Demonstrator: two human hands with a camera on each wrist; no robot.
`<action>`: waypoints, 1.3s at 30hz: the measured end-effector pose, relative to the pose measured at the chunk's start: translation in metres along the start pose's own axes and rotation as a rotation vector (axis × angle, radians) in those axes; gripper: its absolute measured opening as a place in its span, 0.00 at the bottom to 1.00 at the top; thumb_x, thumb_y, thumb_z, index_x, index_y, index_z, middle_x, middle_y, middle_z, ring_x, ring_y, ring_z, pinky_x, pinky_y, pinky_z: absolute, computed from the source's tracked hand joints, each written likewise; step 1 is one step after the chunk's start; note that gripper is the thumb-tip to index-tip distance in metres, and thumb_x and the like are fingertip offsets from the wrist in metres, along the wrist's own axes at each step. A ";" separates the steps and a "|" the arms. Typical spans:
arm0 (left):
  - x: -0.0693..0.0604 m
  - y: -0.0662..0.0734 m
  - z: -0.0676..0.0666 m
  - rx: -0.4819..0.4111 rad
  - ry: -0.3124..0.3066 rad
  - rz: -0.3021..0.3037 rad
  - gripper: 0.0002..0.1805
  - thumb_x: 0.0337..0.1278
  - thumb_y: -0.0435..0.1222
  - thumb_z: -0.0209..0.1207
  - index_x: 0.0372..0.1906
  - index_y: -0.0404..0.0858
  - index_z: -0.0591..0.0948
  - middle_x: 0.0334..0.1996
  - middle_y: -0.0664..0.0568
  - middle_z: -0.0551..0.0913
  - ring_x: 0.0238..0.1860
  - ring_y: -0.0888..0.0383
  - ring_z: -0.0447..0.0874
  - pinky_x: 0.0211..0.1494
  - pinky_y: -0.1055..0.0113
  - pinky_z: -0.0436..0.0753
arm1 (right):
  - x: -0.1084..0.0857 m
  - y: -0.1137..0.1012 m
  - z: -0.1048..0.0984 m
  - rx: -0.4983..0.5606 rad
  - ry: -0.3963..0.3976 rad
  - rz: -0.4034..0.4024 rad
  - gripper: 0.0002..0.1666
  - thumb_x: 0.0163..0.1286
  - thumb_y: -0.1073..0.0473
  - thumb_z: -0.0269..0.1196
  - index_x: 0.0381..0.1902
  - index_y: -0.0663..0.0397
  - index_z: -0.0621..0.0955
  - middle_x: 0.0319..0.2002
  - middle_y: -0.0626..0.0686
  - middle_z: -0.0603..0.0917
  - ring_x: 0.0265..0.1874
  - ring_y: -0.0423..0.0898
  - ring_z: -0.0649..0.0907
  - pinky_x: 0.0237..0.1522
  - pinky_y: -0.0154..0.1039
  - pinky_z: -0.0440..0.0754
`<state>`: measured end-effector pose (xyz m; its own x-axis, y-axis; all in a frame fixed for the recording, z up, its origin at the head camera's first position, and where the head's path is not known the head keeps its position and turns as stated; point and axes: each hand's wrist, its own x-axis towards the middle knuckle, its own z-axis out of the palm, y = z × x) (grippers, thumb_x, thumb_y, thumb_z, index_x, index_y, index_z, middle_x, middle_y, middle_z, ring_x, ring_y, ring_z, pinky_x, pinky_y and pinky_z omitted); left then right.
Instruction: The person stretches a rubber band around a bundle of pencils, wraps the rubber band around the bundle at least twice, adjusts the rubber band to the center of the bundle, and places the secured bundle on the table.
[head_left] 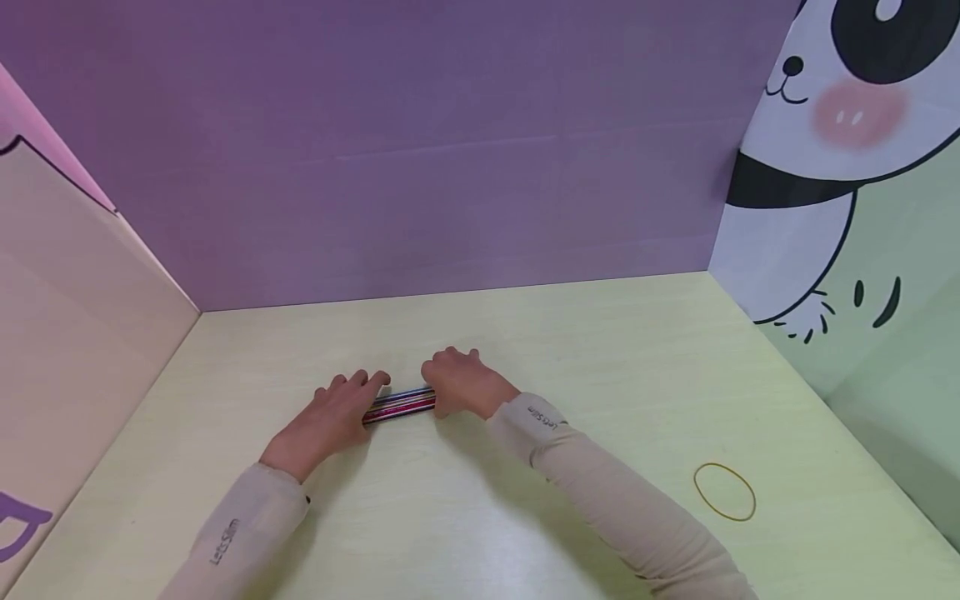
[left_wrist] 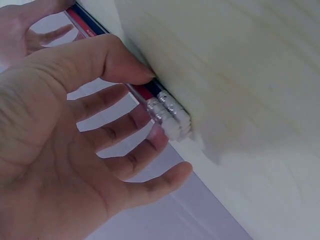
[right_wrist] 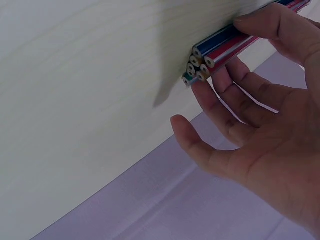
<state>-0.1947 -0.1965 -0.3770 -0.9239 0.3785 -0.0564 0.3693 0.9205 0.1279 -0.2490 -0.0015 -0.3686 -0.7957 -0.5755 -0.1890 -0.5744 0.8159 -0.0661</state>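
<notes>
A bundle of pencils, red, dark blue and other colours, lies crosswise between both hands near the tabletop. My left hand grips its left end, where white erasers in silvery ferrules stick out past the thumb in the left wrist view. Round the other end, my right hand holds the pencils between thumb and fingers. Unsharpened flat ends show in the right wrist view, several stacked together. On both hands the little finger stands away from the bundle.
A yellow rubber band lies on the pale wooden table, to the right of the right forearm. Behind the table rises a purple panel. Side panels stand left and right, the right one printed with a panda.
</notes>
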 end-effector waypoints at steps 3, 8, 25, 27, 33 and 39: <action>0.000 0.000 -0.001 0.001 -0.005 0.015 0.26 0.48 0.22 0.64 0.54 0.37 0.72 0.37 0.47 0.74 0.34 0.47 0.70 0.35 0.55 0.69 | 0.000 -0.001 -0.001 0.004 -0.012 -0.003 0.11 0.59 0.60 0.71 0.34 0.49 0.77 0.32 0.46 0.76 0.38 0.45 0.74 0.55 0.55 0.74; 0.000 0.000 -0.002 0.026 0.024 0.071 0.16 0.49 0.22 0.63 0.38 0.39 0.70 0.25 0.52 0.71 0.27 0.51 0.71 0.30 0.57 0.69 | -0.001 -0.002 -0.002 -0.004 -0.013 -0.027 0.11 0.59 0.62 0.70 0.30 0.49 0.76 0.27 0.45 0.75 0.33 0.43 0.73 0.54 0.52 0.73; 0.001 0.004 0.008 0.113 0.171 0.189 0.09 0.57 0.25 0.62 0.35 0.38 0.74 0.19 0.50 0.75 0.18 0.54 0.70 0.23 0.60 0.72 | -0.005 -0.004 0.005 -0.103 0.039 -0.062 0.05 0.68 0.64 0.61 0.34 0.48 0.81 0.27 0.46 0.80 0.28 0.43 0.75 0.39 0.40 0.71; 0.000 0.004 0.005 0.066 0.110 0.181 0.08 0.60 0.26 0.61 0.40 0.37 0.73 0.19 0.50 0.73 0.18 0.54 0.68 0.24 0.62 0.71 | -0.010 -0.001 0.002 -0.079 0.029 -0.061 0.06 0.69 0.65 0.58 0.34 0.49 0.80 0.25 0.47 0.78 0.27 0.43 0.74 0.39 0.40 0.69; -0.007 0.012 -0.011 -0.269 -0.138 0.141 0.03 0.71 0.29 0.52 0.42 0.40 0.71 0.17 0.52 0.71 0.15 0.59 0.71 0.26 0.68 0.65 | -0.022 0.007 -0.002 -0.082 0.012 -0.078 0.05 0.72 0.64 0.55 0.37 0.49 0.75 0.26 0.46 0.74 0.28 0.43 0.72 0.40 0.39 0.66; -0.004 0.016 -0.014 -0.479 -0.213 0.144 0.04 0.74 0.34 0.53 0.47 0.40 0.76 0.24 0.49 0.75 0.18 0.58 0.85 0.38 0.63 0.71 | -0.033 0.018 -0.005 -0.139 0.125 -0.157 0.03 0.69 0.63 0.59 0.35 0.48 0.77 0.20 0.44 0.74 0.23 0.42 0.75 0.35 0.40 0.73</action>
<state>-0.1865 -0.1841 -0.3609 -0.8079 0.5550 -0.1982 0.3577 0.7291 0.5834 -0.2339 0.0317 -0.3590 -0.7074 -0.7040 -0.0637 -0.7068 0.7055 0.0519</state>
